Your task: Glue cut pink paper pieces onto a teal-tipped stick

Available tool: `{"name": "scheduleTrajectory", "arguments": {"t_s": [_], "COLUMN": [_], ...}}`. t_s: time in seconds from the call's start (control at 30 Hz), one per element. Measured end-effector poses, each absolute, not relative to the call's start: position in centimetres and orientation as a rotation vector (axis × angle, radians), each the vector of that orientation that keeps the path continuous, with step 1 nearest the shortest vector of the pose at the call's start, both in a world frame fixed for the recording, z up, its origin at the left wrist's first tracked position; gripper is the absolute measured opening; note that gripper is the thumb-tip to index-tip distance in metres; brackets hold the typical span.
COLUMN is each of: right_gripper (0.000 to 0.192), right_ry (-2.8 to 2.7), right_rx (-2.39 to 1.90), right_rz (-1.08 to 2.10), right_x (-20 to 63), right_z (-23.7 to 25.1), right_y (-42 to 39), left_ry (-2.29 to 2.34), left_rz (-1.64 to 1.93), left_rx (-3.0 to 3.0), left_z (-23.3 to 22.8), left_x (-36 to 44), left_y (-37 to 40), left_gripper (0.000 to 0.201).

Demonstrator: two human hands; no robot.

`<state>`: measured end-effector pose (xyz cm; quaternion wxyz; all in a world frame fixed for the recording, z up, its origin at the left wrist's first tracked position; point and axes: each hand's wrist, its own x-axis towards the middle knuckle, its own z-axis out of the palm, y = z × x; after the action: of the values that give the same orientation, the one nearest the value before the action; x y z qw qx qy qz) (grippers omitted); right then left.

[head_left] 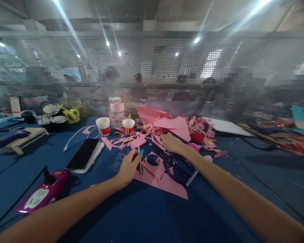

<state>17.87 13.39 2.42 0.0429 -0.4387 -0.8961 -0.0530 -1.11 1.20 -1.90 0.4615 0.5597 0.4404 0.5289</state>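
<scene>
My left hand (128, 166) grips a thin pink pen with a teal tip (141, 158), held over a pink paper sheet (164, 182) that has cut-out holes, lying on the blue table (147, 219). My right hand (170, 142) rests palm down farther back, fingers on a heap of pink paper scraps (167, 130). Whether it holds anything is not visible. A clear ruler (120, 158) lies just left of my left hand. Dark scissors or a dark object (178, 167) sits beside the sheet under my right forearm.
A black phone on a notebook (84, 154) lies at the left, a magenta power strip (44, 193) nearer me. Two red-and-white paper cups (103, 126) (128, 126) and a pink-lidded jar (117, 111) stand at the back. A perforated metal screen (167, 67) closes off the table's far side.
</scene>
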Motion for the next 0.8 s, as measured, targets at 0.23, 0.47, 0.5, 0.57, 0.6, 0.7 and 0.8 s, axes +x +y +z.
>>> {"name": "scheduleTrajectory", "arguments": {"t_s": [0.23,0.47,0.5,0.57,0.6,0.7,0.8], "right_gripper": [0.015,0.012,0.013,0.013,0.013,0.011,0.015], "right_ry": [-2.681,-2.652,-2.611,-2.484,-2.407,-2.215,-2.057], "right_rx": [-1.147,-0.857,-0.839,-0.851,-0.884,-0.942,-0.949], "right_rz": [0.051,0.344,0.418,0.621,0.732,0.906,0.946], "right_x": [15.6,14.5,14.7,15.3,15.6,16.3,16.6], "right_z": [4.0,5.5,5.4,5.0,4.6,3.5,2.3], "right_y": [10.0,6.2,6.0,5.8,5.6,5.0,4.5], "left_ry": [1.316,1.263,1.182,1.044,1.005,1.019,1.090], "left_rz": [1.459,1.453,1.383,1.271,1.240,1.209,1.222], "left_rx": [1.679,1.873,1.890,1.902,1.901,1.921,1.942], "left_z": [-1.4,-1.1,-1.0,-1.0,-1.0,-1.1,-1.2], "left_x": [-1.6,-1.8,-1.8,-1.6,-1.6,-1.5,-1.5], "left_y": [0.7,0.8,0.8,0.7,0.7,0.8,0.9], "left_gripper": [0.017,0.019,0.020,0.022,0.022,0.023,0.024]}}
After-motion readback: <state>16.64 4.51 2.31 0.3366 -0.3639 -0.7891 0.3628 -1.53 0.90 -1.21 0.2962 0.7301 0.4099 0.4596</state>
